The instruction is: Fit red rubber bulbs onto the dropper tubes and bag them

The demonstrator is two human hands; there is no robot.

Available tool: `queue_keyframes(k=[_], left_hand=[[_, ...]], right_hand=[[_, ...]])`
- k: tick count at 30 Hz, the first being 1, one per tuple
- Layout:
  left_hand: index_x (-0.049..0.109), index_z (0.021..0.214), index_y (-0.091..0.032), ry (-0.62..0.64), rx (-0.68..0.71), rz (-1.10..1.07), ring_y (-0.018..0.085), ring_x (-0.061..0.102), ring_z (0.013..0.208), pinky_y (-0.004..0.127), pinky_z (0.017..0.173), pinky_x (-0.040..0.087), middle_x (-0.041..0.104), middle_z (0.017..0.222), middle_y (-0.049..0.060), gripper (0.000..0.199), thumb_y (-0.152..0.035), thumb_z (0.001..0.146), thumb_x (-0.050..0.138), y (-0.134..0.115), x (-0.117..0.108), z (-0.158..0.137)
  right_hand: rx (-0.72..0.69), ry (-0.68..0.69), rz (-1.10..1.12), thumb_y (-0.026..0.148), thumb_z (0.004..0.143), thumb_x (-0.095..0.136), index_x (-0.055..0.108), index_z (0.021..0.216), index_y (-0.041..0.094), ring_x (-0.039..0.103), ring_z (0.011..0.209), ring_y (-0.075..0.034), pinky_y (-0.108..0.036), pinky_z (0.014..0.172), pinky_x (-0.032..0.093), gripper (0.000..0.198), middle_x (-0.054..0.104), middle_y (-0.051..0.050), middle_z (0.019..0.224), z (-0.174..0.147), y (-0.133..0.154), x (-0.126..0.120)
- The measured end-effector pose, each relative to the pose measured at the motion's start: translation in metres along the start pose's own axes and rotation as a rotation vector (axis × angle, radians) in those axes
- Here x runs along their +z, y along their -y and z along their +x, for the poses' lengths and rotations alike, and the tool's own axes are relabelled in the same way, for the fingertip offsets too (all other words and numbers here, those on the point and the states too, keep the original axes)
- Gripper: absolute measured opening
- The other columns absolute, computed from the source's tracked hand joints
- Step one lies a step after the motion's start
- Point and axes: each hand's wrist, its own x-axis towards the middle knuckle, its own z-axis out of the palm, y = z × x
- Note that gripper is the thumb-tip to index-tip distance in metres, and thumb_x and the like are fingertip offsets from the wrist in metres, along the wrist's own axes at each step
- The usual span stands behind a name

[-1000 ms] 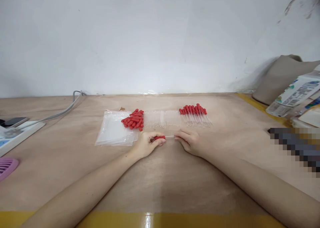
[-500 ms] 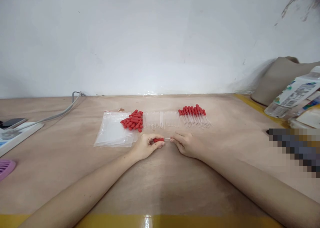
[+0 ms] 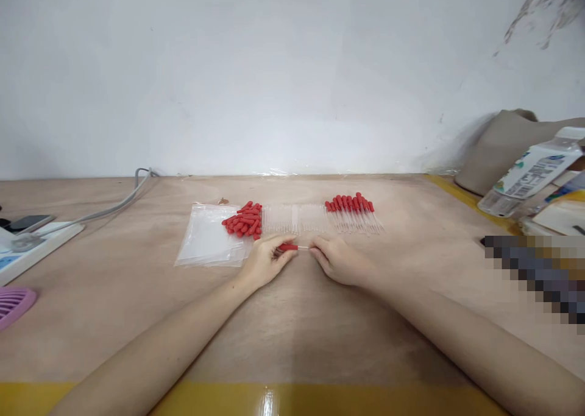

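Observation:
My left hand [image 3: 267, 260] pinches a red rubber dropper bulb [image 3: 289, 247] between thumb and fingers. From the bulb's right end a thin clear dropper tube [image 3: 303, 248] runs into the closed fingers of my right hand [image 3: 337, 259], which hide its far end. Just beyond my left hand lies a pile of loose red bulbs [image 3: 244, 220]. A row of bare clear tubes [image 3: 292, 219] lies side by side behind both hands. To the right of it are several droppers [image 3: 354, 212] with red bulbs on their tubes.
Clear plastic bags [image 3: 205, 239] lie partly under the bulb pile. A power strip [image 3: 46, 245] with a grey cable and a purple slotted object [image 3: 16, 306] are at the left. A plastic bottle [image 3: 530, 172] leans at the right, near a grey-brown bag-like object [image 3: 493, 148].
Both hands have shifted slightly away from me with the bulb and tube. My right fingers have curled more tightly around the tube. The camera view has moved a little.

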Motion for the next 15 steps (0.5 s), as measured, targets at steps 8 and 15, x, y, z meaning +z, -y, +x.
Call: queue_keyframes(k=[8, 15], left_hand=[[0.054, 0.111, -0.02, 0.052, 0.004, 0.089, 0.009, 0.05, 0.058, 0.024, 0.058, 0.049, 0.052, 0.092, 0.003, 0.033, -0.026, 0.078, 0.056, -0.001, -0.002, 0.001], [0.062, 0.097, -0.017, 0.114, 0.012, 0.156, 0.011, 0.051, 0.061, 0.024, 0.058, 0.046, 0.051, 0.079, 0.003, 0.021, -0.026, 0.08, 0.054, 0.0, -0.001, 0.002]], right_hand=[[0.689, -0.305, -0.099, 0.03, 0.08, 0.045, 0.059, 0.067, 0.018, 0.057, 0.062, -0.017, -0.025, 0.054, 0.035, 0.023, 0.064, -0.006, 0.068, 0.02, -0.065, -0.048], [0.898, -0.353, -0.208, 0.038, 0.076, 0.045, 0.059, 0.068, 0.02, 0.058, 0.07, -0.022, -0.029, 0.059, 0.036, 0.024, 0.064, -0.007, 0.071, 0.016, -0.099, -0.033]])
